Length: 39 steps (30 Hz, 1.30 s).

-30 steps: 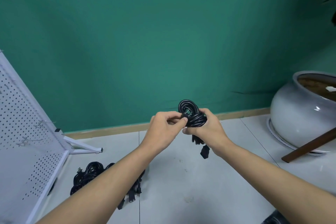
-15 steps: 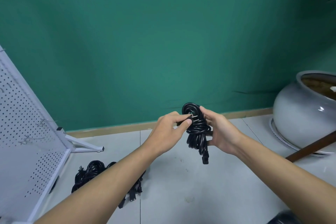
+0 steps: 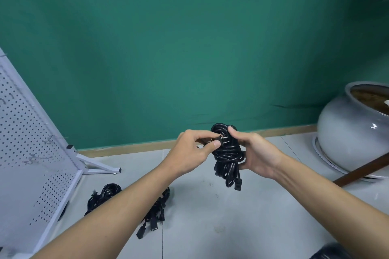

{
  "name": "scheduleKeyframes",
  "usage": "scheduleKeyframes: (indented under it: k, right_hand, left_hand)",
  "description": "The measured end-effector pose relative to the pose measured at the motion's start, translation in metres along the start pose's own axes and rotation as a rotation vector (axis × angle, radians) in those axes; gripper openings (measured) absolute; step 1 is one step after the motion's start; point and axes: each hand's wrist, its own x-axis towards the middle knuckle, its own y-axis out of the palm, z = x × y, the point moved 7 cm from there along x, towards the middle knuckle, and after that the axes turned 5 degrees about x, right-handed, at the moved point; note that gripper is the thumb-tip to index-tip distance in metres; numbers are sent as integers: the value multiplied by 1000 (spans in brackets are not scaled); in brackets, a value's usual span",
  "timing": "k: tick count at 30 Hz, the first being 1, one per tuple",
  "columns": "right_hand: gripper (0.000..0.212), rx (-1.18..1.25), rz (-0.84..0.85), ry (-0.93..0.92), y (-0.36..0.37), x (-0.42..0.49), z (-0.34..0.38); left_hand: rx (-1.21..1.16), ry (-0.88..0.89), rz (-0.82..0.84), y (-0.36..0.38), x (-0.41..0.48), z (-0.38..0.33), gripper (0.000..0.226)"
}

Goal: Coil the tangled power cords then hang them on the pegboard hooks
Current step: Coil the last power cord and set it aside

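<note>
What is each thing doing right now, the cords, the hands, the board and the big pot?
held cord: coiled in a bundle, one end dangling.
plug: pinched, prongs showing.
left hand: pinches the plug.
right hand: grips the held cord.
pegboard: standing, visible hooks bare.
floor cords: piled beside the pegboard.
pot: upright.

The coiled cord [image 3: 228,153] is giving off a soft sheen, its black jacket looking like smooth, rubbery plastic, and the plug [image 3: 220,139] is showing two bright bare-metal prongs. The pegboard [image 3: 31,132] is looking like white-painted perforated sheet metal, matt, with thin wire hooks [image 3: 34,158]. The pot [image 3: 347,132] is gleaming under a glossy grey glaze. The wall [image 3: 189,48] is hanging matt green and creased like cloth, the skirting [image 3: 136,147] is looking like bare wood, and the floor [image 3: 210,206] tiles are lying smooth, faintly scuffed.
</note>
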Motion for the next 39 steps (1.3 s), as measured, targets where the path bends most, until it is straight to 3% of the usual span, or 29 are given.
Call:
scheduleKeyframes:
  k: [3,9,17,23,28,33,39]
  right_hand:
    - [46,79,19,-9,5,1,-3]
    - [48,82,-3,-57,8,3,-2]
    - [49,204,-53,-23,11,5,-4]
    - [44,259,-50,-68,11,5,2]
    - [36,238,-29,-83,11,4,1]
    - [40,219,-38,-127,11,4,4]
    - [42,157,-61,-200,12,3,6]
  left_hand:
    - [-36,-32,-20,-1,-1,-2,6]
    - [60,-132,67,-6,5,-8,19]
    - [104,-138,119,-11,7,-12,20]
    - [108,-78,47,-18,6,-19,14]
    - [187,-93,34,-13,3,-13,25]
    - [45,-142,-104,-18,3,-15,15]
    - [12,-190,-33,-23,4,-15,24]
